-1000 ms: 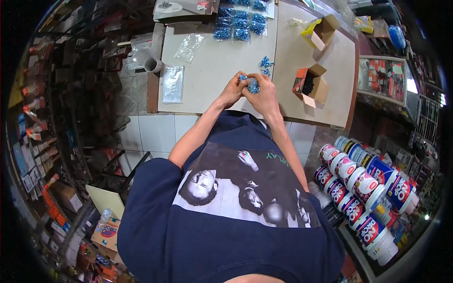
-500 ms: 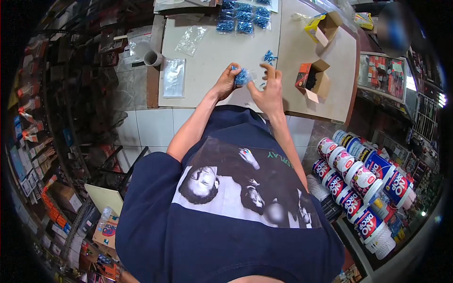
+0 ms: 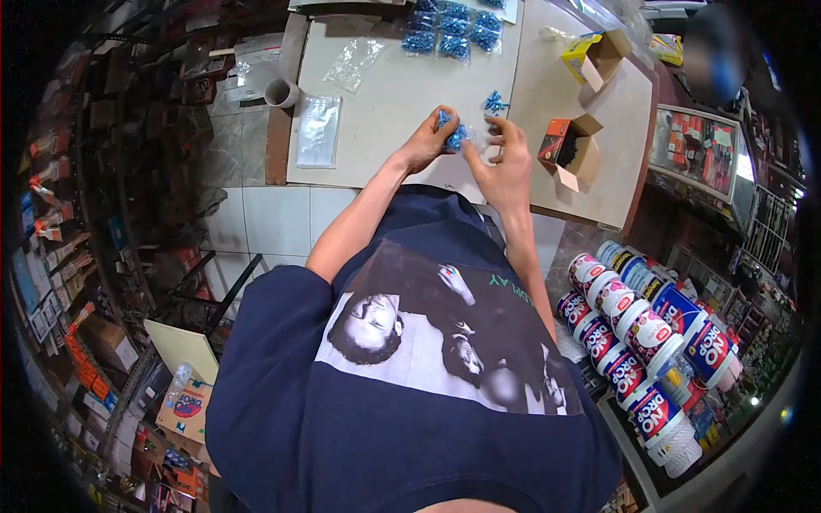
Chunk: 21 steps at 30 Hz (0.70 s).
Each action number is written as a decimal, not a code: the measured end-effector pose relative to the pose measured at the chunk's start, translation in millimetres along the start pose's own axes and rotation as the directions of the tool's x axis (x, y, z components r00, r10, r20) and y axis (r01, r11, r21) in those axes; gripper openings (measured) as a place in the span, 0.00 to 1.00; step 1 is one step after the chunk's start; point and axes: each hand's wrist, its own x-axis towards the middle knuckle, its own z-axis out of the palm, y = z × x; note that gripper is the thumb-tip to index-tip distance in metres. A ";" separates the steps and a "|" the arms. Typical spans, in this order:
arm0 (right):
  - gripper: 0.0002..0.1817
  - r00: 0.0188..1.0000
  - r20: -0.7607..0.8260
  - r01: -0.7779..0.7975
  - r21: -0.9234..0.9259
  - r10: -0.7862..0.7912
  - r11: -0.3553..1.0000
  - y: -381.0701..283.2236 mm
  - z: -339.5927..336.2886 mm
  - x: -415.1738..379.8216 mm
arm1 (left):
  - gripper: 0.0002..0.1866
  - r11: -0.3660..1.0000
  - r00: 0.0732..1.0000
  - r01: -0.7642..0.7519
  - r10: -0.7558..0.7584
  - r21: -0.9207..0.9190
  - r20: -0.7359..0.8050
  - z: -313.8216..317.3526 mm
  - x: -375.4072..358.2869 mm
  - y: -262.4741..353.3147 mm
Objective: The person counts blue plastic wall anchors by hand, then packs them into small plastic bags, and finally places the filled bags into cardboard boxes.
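Note:
Close to the table's near edge, my left hand (image 3: 424,144) is closed round a small clear plastic bag (image 3: 457,139) filled with blue plastic wall plugs. The bag's clear end points toward my right hand (image 3: 506,167), whose thumb is right at it. The fingers of that hand are curled but apart from the thumb. Just beyond them a little pile of loose blue wall plugs (image 3: 495,103) lies on the table (image 3: 402,85). Several filled bags of the same blue plugs (image 3: 454,31) lie in rows at the far side.
A stack of flat clear bags (image 3: 318,132) lies at the left, with crumpled plastic (image 3: 354,65) beyond it. An orange box (image 3: 558,141) with dark contents and a yellow box (image 3: 583,60) stand open on the right. Paint tubs (image 3: 634,376) are stacked on my lower right.
Both hands and the bag appear slightly farther right, while the whole view has shifted a little as well. My left hand keeps its grip on the bag.

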 end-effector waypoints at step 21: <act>0.25 0.998 -0.032 -0.049 0.162 0.055 0.986 -1.0 -37.9 -0.9 | 0.10 0.992 0.987 -0.128 0.127 -0.007 -0.103 6.9 -6.0 -1.9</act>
